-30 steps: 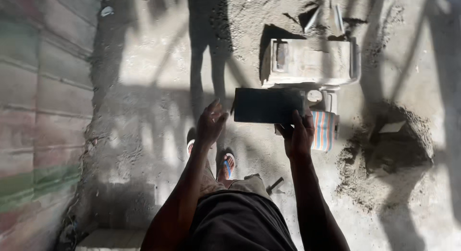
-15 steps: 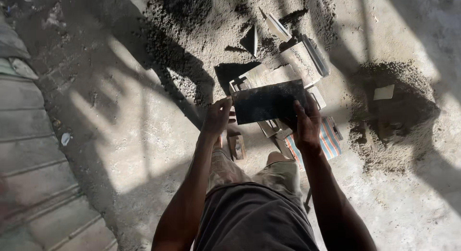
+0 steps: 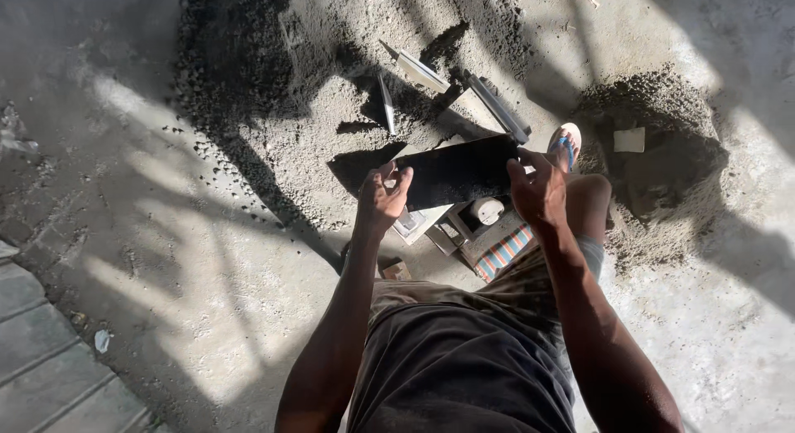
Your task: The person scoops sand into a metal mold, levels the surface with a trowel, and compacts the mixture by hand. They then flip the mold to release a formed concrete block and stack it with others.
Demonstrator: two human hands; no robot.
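Left hand (image 3: 383, 199) fingers curl on left end of dark flat tile (image 3: 458, 171), right hand (image 3: 540, 193) grips right end (tile held level, mid-air). Below: tile offcuts (image 3: 484, 110), sand pile (image 3: 331, 127), sandalled foot (image 3: 565, 145) far right.

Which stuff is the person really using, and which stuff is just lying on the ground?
In use: flat dark rectangular slab, held between left hand and right hand.

Lying about: pale square chip on grey sand heap, striped cloth, white scrap.

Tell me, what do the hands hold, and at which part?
A dark flat tile, held by its two short ends: left hand on one, right hand on the other.
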